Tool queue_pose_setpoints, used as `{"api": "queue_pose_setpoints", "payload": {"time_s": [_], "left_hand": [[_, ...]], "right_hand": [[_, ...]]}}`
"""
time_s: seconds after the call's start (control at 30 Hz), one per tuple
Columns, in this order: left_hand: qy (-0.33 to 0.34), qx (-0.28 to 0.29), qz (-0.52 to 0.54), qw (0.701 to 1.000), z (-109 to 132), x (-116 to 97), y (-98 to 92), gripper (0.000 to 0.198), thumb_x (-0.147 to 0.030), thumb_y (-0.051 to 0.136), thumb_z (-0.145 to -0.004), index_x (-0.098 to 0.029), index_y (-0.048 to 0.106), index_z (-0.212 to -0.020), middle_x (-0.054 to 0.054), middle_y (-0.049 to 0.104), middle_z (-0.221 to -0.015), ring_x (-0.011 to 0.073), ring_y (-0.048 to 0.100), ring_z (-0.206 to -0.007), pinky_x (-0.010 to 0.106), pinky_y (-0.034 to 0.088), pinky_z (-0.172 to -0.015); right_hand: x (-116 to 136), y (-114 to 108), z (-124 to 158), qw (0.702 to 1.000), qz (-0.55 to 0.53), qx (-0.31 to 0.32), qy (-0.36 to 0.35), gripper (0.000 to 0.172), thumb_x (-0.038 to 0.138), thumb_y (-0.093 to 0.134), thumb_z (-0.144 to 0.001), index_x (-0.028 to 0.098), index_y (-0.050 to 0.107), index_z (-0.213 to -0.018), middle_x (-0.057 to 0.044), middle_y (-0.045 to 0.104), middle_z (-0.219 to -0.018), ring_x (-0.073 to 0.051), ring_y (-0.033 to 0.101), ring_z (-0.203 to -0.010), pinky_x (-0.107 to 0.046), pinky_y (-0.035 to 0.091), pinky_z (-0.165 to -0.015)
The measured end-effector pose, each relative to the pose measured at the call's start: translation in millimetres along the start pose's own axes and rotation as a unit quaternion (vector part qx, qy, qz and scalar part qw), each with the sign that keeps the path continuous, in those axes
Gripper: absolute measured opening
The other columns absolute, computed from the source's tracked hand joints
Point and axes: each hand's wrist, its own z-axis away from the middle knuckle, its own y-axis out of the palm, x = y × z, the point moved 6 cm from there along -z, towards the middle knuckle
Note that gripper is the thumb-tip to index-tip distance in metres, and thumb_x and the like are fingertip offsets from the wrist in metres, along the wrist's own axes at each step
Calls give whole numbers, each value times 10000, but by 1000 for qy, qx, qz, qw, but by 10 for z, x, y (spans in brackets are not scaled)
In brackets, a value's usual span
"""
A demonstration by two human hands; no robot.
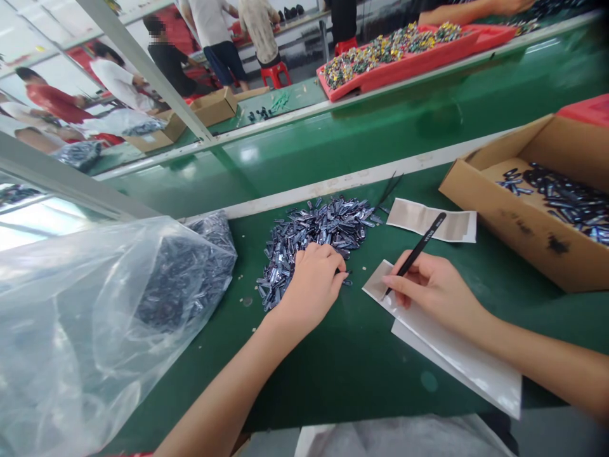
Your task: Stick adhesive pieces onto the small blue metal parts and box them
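Observation:
A heap of small shiny metal pieces (pixel 316 235) lies on the green table. My left hand (pixel 311 285) rests on its near edge, fingers curled over some pieces; what they hold is hidden. My right hand (pixel 431 285) is closed on black tweezers (pixel 419 251), held like a pen, tip down on a strip of white backing paper (pixel 457 355). A second paper strip (pixel 431 219) lies just beyond the tweezers.
A clear plastic bag (pixel 95 317) with more metal pieces fills the left. A cardboard box (pixel 528 216) holding dark pieces stands at the right. A red tray (pixel 404 54) of mixed parts sits across the green conveyor (pixel 333 139). Other people work in the background.

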Motion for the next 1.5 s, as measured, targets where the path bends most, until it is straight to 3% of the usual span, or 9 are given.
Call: {"api": "queue_pose_setpoints", "payload": {"time_s": [0.13,0.23,0.37,0.47,0.6,1.13,1.4,1.5], "left_hand": [[8,-18,36,999,-5,-22,-40,143,-172,490,-872,-141,610,-802,73,617,-922,229,515,-943,416,395,-850],[-24,-24,211,977,3,-41,-40,114,-181,490,-875,-139,593,-852,51,641,-821,170,596,-786,340,481,-761],[-97,17,497,862,21,-128,201,203,-154,578,-813,-109,592,-1010,45,662,-779,135,666,-674,262,553,-672],[-131,58,602,785,44,-225,421,202,-126,641,-753,-70,631,-947,60,673,-749,148,686,-682,265,573,-697],[-152,75,660,732,79,-278,547,171,-123,689,-710,-62,661,-868,65,689,-709,154,693,-682,255,575,-699],[-171,58,673,717,99,-295,525,141,-98,686,-692,-69,663,-828,55,691,-679,154,694,-651,256,582,-674],[-169,63,681,710,107,-301,500,189,-146,733,-680,-64,676,-840,70,701,-707,167,697,-673,290,586,-712],[-164,59,690,702,97,-325,482,231,-214,725,-708,-61,684,-876,88,707,-750,170,694,-706,307,584,-737]], "right_hand": [[54,-20,2,1000,-14,-4,3,197,311,680,-762,207,548,-659,19,604,-511,-148,593,-461,-274,498,-478],[99,-118,0,999,-6,-47,7,196,335,701,-748,205,576,-671,-7,653,-586,-172,645,-545,-288,539,-533],[133,-208,-3,997,-5,-75,9,206,369,702,-750,218,589,-668,-32,699,-674,-200,675,-640,-308,560,-585],[150,-196,2,998,-5,-62,-5,198,367,699,-758,231,591,-662,-31,708,-691,-208,678,-660,-319,560,-597],[154,-161,22,998,17,-53,-20,163,331,686,-776,243,594,-673,-18,705,-691,-199,675,-650,-318,557,-594],[182,-152,62,991,79,-86,-59,111,272,667,-784,230,608,-700,3,681,-670,-168,655,-614,-280,538,-557],[213,-154,115,979,139,-102,-113,120,267,635,-812,248,585,-704,11,641,-654,-160,611,-569,-283,507,-513],[207,-118,165,968,155,-97,-172,77,243,616,-833,247,598,-758,-3,652,-707,-171,632,-632,-296,515,-556]]}}
